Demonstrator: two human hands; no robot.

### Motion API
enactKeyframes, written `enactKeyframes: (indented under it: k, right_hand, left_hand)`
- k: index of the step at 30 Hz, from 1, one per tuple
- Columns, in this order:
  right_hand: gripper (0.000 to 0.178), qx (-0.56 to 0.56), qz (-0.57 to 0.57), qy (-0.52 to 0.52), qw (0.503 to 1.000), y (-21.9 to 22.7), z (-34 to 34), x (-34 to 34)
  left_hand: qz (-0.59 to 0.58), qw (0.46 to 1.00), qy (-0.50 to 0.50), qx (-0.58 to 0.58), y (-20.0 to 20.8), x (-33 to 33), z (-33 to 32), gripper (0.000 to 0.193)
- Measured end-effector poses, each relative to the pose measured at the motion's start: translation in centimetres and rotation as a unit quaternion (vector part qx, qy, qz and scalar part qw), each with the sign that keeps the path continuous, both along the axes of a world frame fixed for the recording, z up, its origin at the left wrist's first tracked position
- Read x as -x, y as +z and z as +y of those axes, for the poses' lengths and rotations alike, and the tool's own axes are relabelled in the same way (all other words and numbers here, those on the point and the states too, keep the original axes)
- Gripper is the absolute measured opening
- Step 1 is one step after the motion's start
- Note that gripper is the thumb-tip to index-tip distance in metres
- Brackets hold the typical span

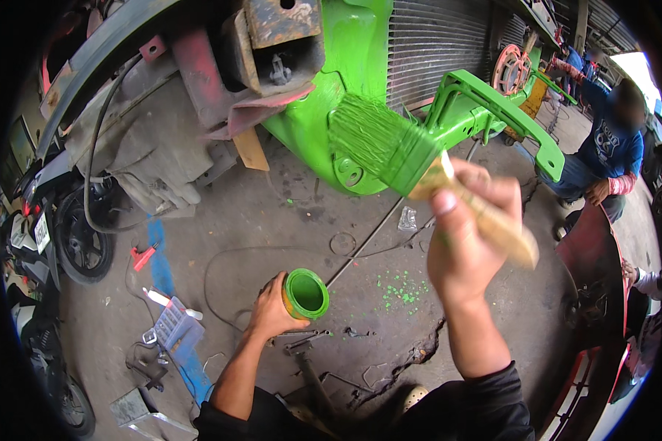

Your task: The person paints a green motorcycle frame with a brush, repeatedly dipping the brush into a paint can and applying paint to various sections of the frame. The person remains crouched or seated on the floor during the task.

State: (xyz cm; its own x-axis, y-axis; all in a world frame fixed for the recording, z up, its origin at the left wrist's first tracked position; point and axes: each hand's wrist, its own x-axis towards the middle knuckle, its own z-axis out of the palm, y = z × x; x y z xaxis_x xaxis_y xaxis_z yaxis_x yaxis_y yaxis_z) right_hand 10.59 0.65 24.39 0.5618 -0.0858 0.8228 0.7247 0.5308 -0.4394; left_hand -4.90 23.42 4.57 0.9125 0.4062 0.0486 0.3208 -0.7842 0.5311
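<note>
At the middle right of the scene, the right hand (467, 235) is closed around the pale wooden handle of a wide flat paintbrush (393, 147), thumb on the near side, its bristles loaded with wet green paint. They overlap a bright green metal panel (298, 125) at the far centre; whether they touch it cannot be told. Lower and to the left, the left hand (268, 312) curves partway open around the side of a round, paint-smeared can (306, 273), upright enough to show dark green paint inside.

Just right of the can, green spatters (401, 290) dot the grey concrete floor (250, 213); metal hand tools (305, 342) lie on its near side. Farther left is a black motorcycle wheel (84, 235). At far right, a person in a blue shirt (603, 140) crouches behind a curved red panel (596, 246).
</note>
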Motion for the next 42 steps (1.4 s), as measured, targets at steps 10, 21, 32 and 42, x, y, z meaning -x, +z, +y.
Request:
enactKeyframes:
  k: [10,21,32,42]
  right_hand:
    - [0.035,0.030,0.090,0.346,0.933,3.7,0.0,-7.5]
    - [0.018,0.112,0.114,0.273,0.949,6.0,1.5,-9.5]
    - [0.044,-0.068,0.059,0.170,0.981,3.3,-2.0,-6.4]
    - [0.033,0.020,0.137,0.156,0.978,0.5,-3.0,-3.2]
  left_hand:
    - [-0.002,1.000,-0.013,-0.008,0.0,-0.7,-0.5,0.116]
    - [0.017,1.000,-0.011,-0.001,0.0,-0.6,-0.4,0.119]
    - [0.014,1.000,-0.017,0.000,-0.2,-0.6,-0.3,0.119]
    - [-0.070,0.997,-0.012,-0.005,-0.1,0.1,0.2,0.112]
